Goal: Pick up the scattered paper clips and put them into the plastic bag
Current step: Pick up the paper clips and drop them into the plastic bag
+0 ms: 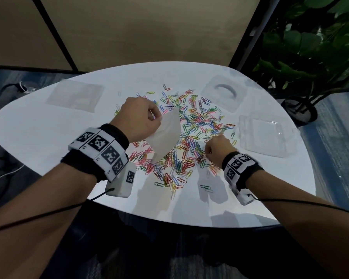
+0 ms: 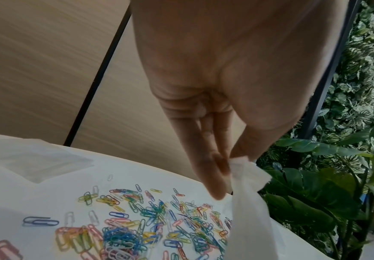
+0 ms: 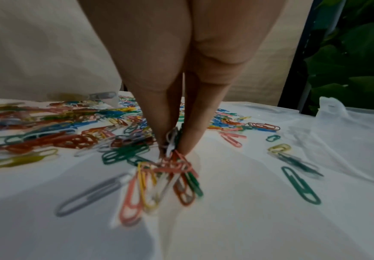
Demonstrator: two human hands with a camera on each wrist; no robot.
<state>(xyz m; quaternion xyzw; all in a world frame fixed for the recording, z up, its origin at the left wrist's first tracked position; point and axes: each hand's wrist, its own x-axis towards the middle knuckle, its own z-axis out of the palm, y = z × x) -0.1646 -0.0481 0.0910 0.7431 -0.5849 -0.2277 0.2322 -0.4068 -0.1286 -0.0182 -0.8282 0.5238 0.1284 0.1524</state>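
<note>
Many coloured paper clips (image 1: 191, 133) lie scattered over the middle of the white table (image 1: 48, 141). My left hand (image 1: 141, 117) is raised above them and pinches the top edge of a translucent white plastic bag (image 1: 167, 135), which hangs down to the clips; the pinch (image 2: 237, 158) on the bag (image 2: 246, 202) shows in the left wrist view. My right hand (image 1: 216, 150) is down at the pile's right side. Its fingertips (image 3: 186, 146) pinch a bunch of paper clips (image 3: 159, 183) just above the table.
Flat clear plastic bags (image 1: 75, 95) lie at the back left. Clear plastic packaging (image 1: 222, 93) and an open clear case (image 1: 268, 135) sit to the right. A leafy potted plant (image 1: 310, 57) stands beyond the table's right edge. A few stray clips (image 1: 205, 187) lie near the front.
</note>
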